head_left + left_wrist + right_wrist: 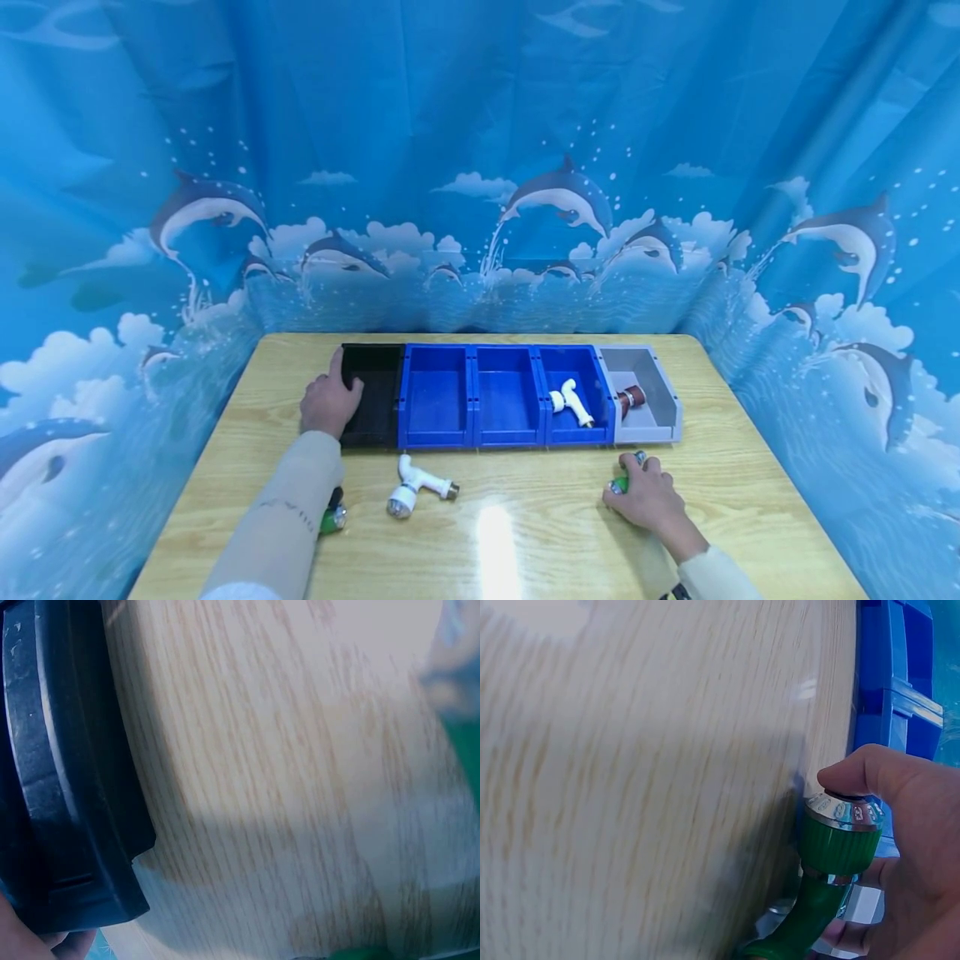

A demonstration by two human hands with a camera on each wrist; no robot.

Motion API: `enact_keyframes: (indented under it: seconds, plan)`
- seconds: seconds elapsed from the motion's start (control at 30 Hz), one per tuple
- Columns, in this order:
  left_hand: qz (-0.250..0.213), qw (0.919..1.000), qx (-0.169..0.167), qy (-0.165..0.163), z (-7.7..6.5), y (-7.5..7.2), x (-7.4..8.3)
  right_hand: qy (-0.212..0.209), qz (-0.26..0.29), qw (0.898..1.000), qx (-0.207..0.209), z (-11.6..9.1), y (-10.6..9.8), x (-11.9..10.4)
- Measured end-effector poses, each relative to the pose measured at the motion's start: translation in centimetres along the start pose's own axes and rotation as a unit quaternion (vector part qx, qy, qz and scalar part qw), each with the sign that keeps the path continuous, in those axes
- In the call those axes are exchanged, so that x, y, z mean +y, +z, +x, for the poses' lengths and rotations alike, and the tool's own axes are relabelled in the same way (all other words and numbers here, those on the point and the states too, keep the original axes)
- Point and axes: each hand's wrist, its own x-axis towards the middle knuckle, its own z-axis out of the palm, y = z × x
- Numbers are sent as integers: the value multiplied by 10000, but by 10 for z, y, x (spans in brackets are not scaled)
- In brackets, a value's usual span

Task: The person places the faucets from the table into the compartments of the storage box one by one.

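My left hand [330, 404] grips the left wall of a black bin [378, 408], the thumb over its inner side. In the left wrist view some fingers [75, 945] show at the bin's outer corner. At the right, my right hand [651, 496] holds a green tap [840, 851] with a silver cap, low over the table in front of the grey bin [648, 435]. Its thumb lies over the cap, with fingers behind the body. A white tap [423, 483] lies on the table between the hands. Another green tap [332, 520] is partly hidden by my left forearm.
Three blue bins [437, 392] stand in a row between the black and grey ones. The rightmost blue bin contains a white tap [573, 402]; the grey bin contains a brown-red fitting [634, 397]. A dolphin-print curtain [480, 167] surrounds the wooden table [540, 517].
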Motion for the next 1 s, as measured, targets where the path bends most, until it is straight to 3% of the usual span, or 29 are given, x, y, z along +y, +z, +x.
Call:
enact_keyframes:
  seconds: [1.0]
  plan:
    - [-41, 10000, 34, -72, 0, 0, 1, -516, 3, 9986, 87, -18, -18, -31]
